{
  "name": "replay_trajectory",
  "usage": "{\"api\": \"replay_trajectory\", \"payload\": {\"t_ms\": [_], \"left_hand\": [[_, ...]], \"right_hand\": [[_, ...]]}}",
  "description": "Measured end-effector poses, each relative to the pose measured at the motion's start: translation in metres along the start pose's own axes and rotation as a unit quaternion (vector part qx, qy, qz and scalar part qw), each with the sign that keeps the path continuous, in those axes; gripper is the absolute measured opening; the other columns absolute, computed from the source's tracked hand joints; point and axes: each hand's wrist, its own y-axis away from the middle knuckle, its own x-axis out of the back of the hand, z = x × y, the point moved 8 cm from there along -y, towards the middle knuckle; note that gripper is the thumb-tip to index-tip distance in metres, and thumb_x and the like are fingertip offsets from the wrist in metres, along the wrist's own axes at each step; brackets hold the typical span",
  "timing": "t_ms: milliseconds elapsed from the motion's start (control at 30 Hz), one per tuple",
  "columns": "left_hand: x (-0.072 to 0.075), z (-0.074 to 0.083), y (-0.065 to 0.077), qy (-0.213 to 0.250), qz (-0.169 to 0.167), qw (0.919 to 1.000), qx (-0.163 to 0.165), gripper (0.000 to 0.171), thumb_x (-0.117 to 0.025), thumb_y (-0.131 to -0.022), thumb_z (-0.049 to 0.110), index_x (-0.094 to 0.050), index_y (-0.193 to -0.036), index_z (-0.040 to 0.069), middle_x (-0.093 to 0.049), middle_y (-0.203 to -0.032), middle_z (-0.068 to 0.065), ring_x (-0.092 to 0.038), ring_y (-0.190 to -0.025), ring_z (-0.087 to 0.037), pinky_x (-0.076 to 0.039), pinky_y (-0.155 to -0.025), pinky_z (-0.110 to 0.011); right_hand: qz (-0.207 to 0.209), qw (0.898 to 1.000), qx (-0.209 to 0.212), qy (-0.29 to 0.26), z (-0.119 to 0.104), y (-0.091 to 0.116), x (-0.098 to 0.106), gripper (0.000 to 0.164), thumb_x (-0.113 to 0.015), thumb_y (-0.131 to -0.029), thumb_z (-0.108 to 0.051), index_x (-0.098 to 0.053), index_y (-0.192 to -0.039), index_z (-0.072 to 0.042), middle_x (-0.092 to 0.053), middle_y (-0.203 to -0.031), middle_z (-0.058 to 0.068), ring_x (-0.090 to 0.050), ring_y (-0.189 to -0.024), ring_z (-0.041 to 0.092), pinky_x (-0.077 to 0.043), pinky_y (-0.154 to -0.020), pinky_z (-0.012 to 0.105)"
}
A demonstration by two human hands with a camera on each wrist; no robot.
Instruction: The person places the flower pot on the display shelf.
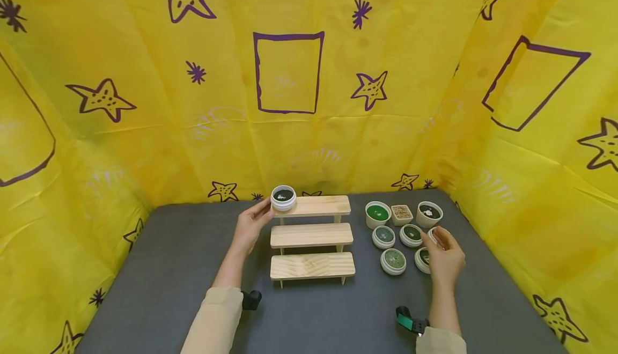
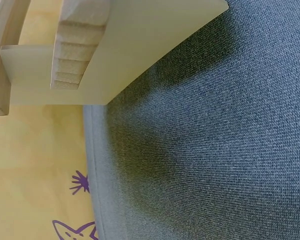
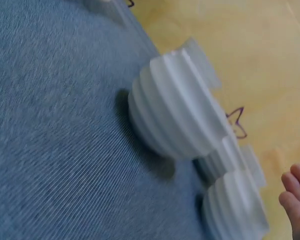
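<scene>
A small white pot (image 1: 283,198) with a dark filling sits at the left end of the top step of a wooden three-step stand (image 1: 321,206). My left hand (image 1: 248,228) holds this pot from its left side, thumb and fingertips against it. Over on the right, my right hand (image 1: 446,257) is above a group of similar pots, its thumb and fingers spread around a small pot (image 1: 436,237) that they partly hide. In the right wrist view, fingers (image 3: 295,192) stand away from the ribbed white pots (image 3: 175,105); the left wrist view does not show the held pot.
Beside the stand are pots with green fillings (image 1: 377,213), a square container (image 1: 402,215) of beige grains and a taller dark-filled pot (image 1: 429,214). Yellow patterned cloth (image 1: 289,145) walls the back and sides of the grey table (image 1: 328,316).
</scene>
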Motion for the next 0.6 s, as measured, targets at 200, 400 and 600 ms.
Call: {"api": "replay_trajectory", "payload": {"t_ms": [200, 400, 600], "left_hand": [[-0.001, 0.001, 0.001, 0.003, 0.003, 1.0000, 0.003, 0.049, -0.058, -0.094, -0.007, -0.046, -0.142, -0.009, -0.046, -0.148, -0.025, -0.046, -0.138, -0.032, -0.049, -0.094, -0.005], [-0.002, 0.002, 0.001, 0.005, 0.008, 1.0000, 0.000, 0.050, -0.058, -0.093, -0.008, -0.045, -0.141, -0.011, -0.046, -0.147, -0.028, -0.044, -0.139, -0.037, -0.049, -0.093, -0.004], [-0.002, 0.002, 0.001, 0.012, 0.012, 0.9998, 0.002, 0.050, -0.059, -0.093, -0.008, -0.045, -0.141, -0.012, -0.045, -0.147, -0.029, -0.045, -0.138, -0.036, -0.049, -0.093, -0.005]], "right_hand": [[0.015, 0.998, -0.049, 0.026, 0.019, 0.002, 0.011, 0.051, -0.083, -0.078, -0.018, -0.068, -0.123, 0.000, -0.062, -0.084, -0.029, -0.056, -0.075, -0.020, -0.046, -0.064, -0.003], [0.025, 0.996, -0.087, -0.010, 0.031, 0.006, 0.019, 0.053, -0.084, -0.078, -0.016, -0.067, -0.124, 0.002, -0.057, -0.073, -0.036, -0.056, -0.070, -0.022, -0.046, -0.061, -0.002], [0.013, 0.994, -0.104, -0.034, 0.043, 0.006, 0.023, 0.057, -0.083, -0.078, -0.013, -0.063, -0.127, 0.006, -0.058, -0.072, -0.035, -0.057, -0.068, -0.021, -0.046, -0.065, -0.003]]}}
